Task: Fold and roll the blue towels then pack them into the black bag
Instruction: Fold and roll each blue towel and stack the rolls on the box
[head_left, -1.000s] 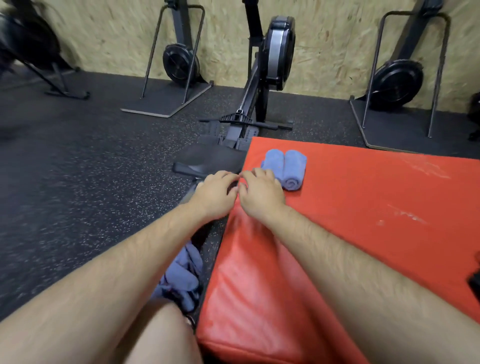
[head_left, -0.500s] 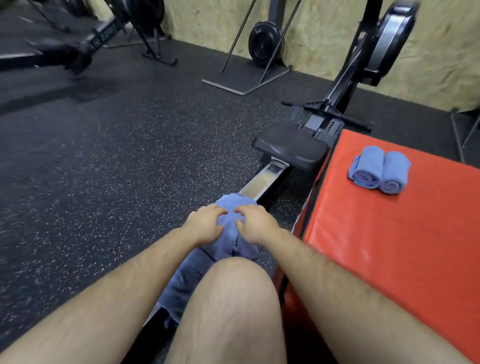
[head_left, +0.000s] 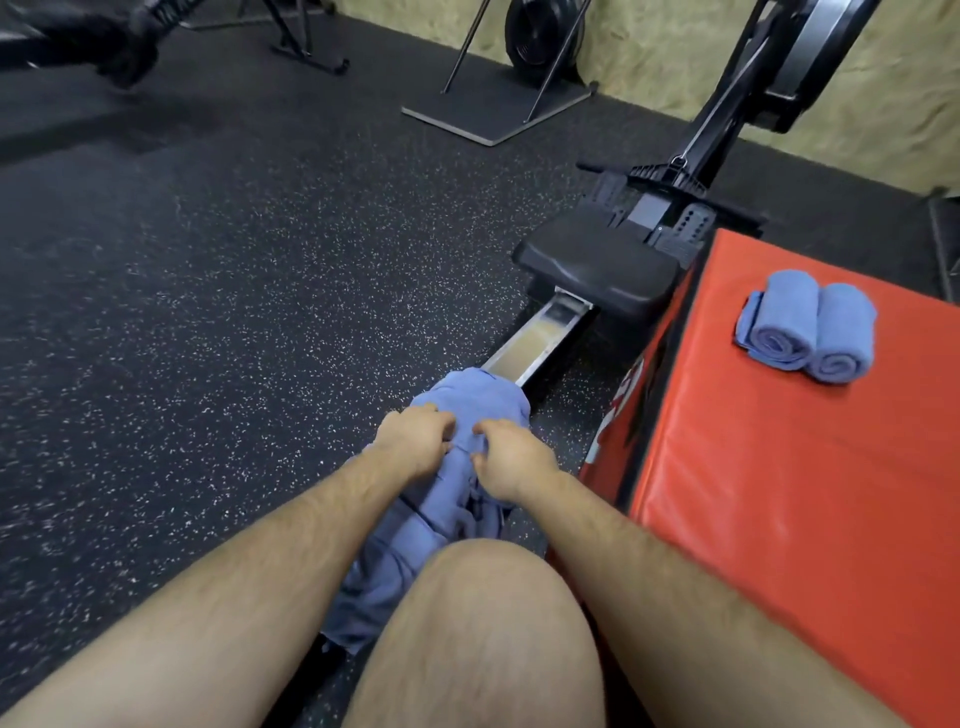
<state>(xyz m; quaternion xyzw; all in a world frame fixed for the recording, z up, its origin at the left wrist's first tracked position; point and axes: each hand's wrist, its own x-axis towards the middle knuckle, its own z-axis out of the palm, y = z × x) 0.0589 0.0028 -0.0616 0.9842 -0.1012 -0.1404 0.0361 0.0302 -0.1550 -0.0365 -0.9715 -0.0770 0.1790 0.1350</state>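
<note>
We've both hands on loose heap of crumpled blue cloth towels (head_left: 470, 397), draped along grey metal rower rail (head_left: 540, 338), centre-near. L hand (head_left: 413, 441) + R hand (head_left: 511, 460) side by side, fingers curled into fabric, pinching top folds. Heap's long axis runs near-far along rail, under our grip. Red padded vinyl block (head_left: 779, 519) lies right; R hand nearer it. On it, far end: two rolled blue towels (head_left: 779, 325), touching. Black bag not in view.

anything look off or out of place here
The crumpled blue towels lie heaped on the rowing machine rail, not on the red pad where two rolled towels sit; the left hand and right hand grip the heap. The left roll has a loose flap sticking out. No black bag is in view.
</note>
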